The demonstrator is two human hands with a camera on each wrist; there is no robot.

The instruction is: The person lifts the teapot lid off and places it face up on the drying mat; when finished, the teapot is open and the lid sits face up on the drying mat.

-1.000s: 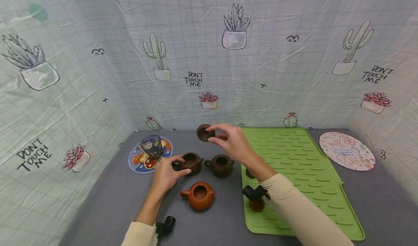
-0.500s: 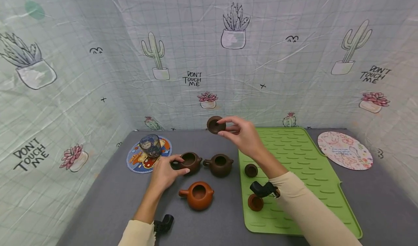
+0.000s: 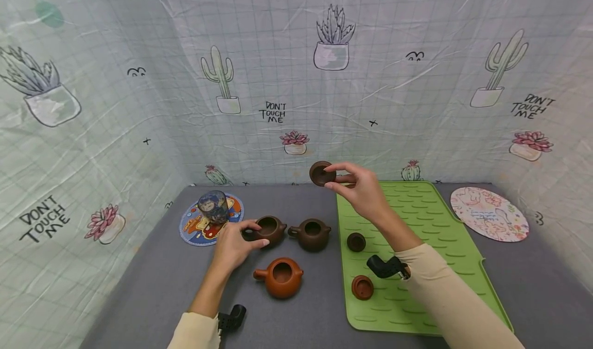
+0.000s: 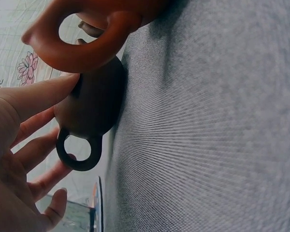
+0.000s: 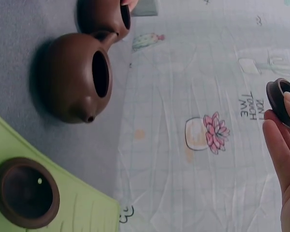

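Observation:
My left hand (image 3: 233,246) holds the left dark brown teapot (image 3: 277,239) on the grey table, thumb and fingers on either side of it. Its ring handle shows beside my fingers in the left wrist view. Raised above the back of the table, my right hand (image 3: 363,190) pinches a dark brown teapot lid (image 3: 317,175), its hollow underside facing me. A second dark brown teapot (image 3: 314,241) stands lidless to the right of the first. In front of both stands a lidless orange-brown teapot (image 3: 283,290).
The green drying mat (image 3: 426,225) lies at right, bearing a dark lid (image 3: 356,242) and a reddish-brown lid (image 3: 362,288), both upside down. At back left a glass (image 3: 213,207) stands on a round blue coaster (image 3: 190,233). A floral coaster (image 3: 491,215) lies far right. Patterned cloth (image 3: 296,81) hangs behind.
My right hand has moved right and slightly up with the lid, uncovering the two lids on the mat. My left hand has stayed on the left teapot.

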